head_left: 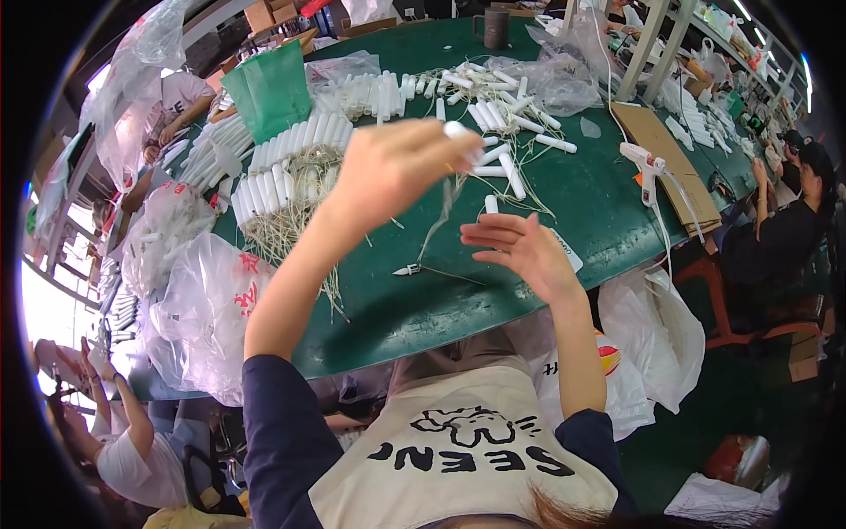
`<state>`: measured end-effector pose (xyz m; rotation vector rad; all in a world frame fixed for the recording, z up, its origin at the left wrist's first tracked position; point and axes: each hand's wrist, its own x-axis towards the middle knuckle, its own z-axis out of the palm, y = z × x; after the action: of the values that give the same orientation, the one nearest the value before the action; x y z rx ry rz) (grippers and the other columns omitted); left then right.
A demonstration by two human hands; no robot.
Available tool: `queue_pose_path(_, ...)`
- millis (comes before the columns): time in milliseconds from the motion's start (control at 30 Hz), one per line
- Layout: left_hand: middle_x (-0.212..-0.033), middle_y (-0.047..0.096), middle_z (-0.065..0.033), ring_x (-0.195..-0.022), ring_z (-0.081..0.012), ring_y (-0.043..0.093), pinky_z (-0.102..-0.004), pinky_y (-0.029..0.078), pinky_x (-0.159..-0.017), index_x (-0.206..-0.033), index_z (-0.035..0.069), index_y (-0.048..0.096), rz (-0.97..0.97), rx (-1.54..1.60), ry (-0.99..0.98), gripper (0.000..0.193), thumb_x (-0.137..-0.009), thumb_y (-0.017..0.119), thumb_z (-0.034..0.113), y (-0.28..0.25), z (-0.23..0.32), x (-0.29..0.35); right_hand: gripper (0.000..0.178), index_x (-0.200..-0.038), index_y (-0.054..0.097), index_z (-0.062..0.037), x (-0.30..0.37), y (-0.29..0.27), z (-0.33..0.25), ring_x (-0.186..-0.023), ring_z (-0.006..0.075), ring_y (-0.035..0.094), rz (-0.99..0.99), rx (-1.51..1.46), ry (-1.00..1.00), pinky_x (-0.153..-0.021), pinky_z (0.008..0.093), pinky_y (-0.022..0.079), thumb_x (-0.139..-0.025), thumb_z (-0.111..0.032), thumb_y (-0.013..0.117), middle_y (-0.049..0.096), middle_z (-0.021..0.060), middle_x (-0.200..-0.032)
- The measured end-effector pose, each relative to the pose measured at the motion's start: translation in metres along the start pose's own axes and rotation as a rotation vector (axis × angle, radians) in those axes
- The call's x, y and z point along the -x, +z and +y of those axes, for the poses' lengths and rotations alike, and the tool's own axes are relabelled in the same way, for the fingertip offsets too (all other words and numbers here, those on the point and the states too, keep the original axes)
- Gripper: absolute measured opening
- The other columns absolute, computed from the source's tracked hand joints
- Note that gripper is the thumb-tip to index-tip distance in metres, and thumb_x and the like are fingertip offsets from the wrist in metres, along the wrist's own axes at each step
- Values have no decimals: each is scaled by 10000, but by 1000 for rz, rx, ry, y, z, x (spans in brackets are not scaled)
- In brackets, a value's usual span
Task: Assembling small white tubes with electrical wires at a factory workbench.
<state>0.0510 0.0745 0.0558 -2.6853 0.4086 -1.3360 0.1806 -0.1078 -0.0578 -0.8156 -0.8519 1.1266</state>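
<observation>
My left hand is raised over the table, fingers closed around a white tube whose end shows at the fingertips. A blurred pale wire hangs below that hand. To its right and nearer me, my right hand is held with its fingers stretched out and nothing visible in them. Just beyond its fingertips is another white tube; whether they touch I cannot tell. A small white pointed piece with a thin wire lies on the green table between my forearms.
Rows of wired white tubes lie at the left, with a loose tangled heap farther back. A green bag stands behind the rows. At the right are a white glue gun and cardboard. Clear plastic bags crowd the left edge.
</observation>
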Motion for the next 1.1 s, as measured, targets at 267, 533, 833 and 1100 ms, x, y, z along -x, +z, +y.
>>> queue_pose_path(267, -595, 242, 38, -481, -71, 338, -224, 245, -420, -967, 143, 680, 72, -75, 344, 333, -636, 672, 106, 9, 69, 3, 559, -1186, 533, 25, 19, 26, -26, -1032, 250, 566, 84, -196, -98, -889, 382, 456, -949, -470, 425, 593, 172, -1117)
queue_pose_path(533, -567, 293, 55, -452, -81, 334, -238, 280, -395, -1045, 117, 656, 21, 93, 244, 356, -698, 714, 58, 0, 73, 9, 391, -995, 503, -5, 50, 32, -48, -817, 217, 529, 141, -42, -277, -734, 345, 440, -922, -388, 522, 540, 91, -817)
queue_pose_path(833, -572, 503, -118, -487, -266, 488, -334, 371, -511, -1373, -12, 182, -326, 1048, -569, 645, -794, 447, 88, -4, 61, 24, 197, -1023, 537, 54, 65, 52, -25, -563, 118, 562, 236, 387, -168, -522, 229, 461, -888, -90, 539, 576, 78, -789)
queue_pose_path(1100, -608, 523, -120, -450, -248, 469, -336, 360, -466, -1365, -45, 215, -318, 720, -419, 627, -858, 409, 268, -1, 68, 14, 208, -1042, 549, 31, 66, 56, -22, -579, 72, 538, 246, 566, -120, -530, 203, 454, -849, -30, 593, 577, 41, -783)
